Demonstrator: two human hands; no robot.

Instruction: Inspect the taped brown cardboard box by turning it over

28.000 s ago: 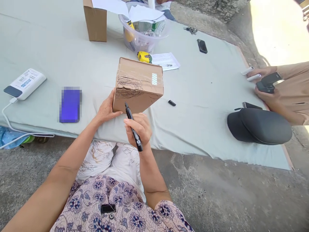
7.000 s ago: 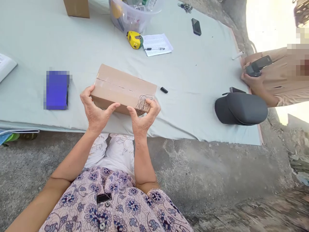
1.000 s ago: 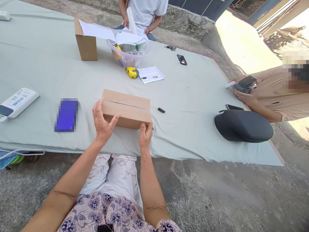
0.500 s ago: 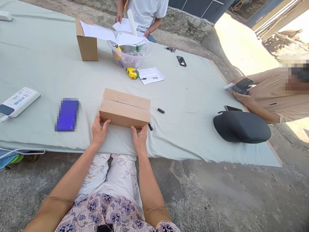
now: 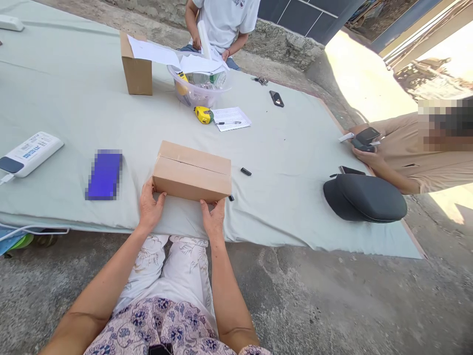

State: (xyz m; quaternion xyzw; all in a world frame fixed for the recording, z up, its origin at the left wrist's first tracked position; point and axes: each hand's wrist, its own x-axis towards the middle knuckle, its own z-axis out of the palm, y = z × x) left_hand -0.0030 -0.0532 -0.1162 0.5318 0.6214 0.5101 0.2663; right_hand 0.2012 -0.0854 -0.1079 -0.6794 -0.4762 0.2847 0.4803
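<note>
A closed brown cardboard box point(image 5: 192, 170) sits in front of me at the near side of the cloth-covered table. My left hand point(image 5: 151, 204) grips its left near corner, thumb on the front face and fingers round the side. At the right near corner, my right hand point(image 5: 213, 217) holds the box the same way, its fingers partly hidden behind the edge. A seam runs along the top of the box. Right of it lies a small black piece point(image 5: 246, 171), and another dark piece point(image 5: 231, 197) pokes out by my right hand. A blurred purple item point(image 5: 104, 175) lies to the left.
A white device point(image 5: 33, 153) lies at the left. Farther back are an upright carton point(image 5: 138, 74), a clear basin point(image 5: 195, 93), a yellow tape measure point(image 5: 203, 115) and a notepad point(image 5: 236, 120). A black case point(image 5: 365, 197) lies right; two people sit at the table.
The box has shifted slightly toward me, covering more of the dark piece by my right hand. Both hands still hold it. The person across has moved a hand toward the white roll.
</note>
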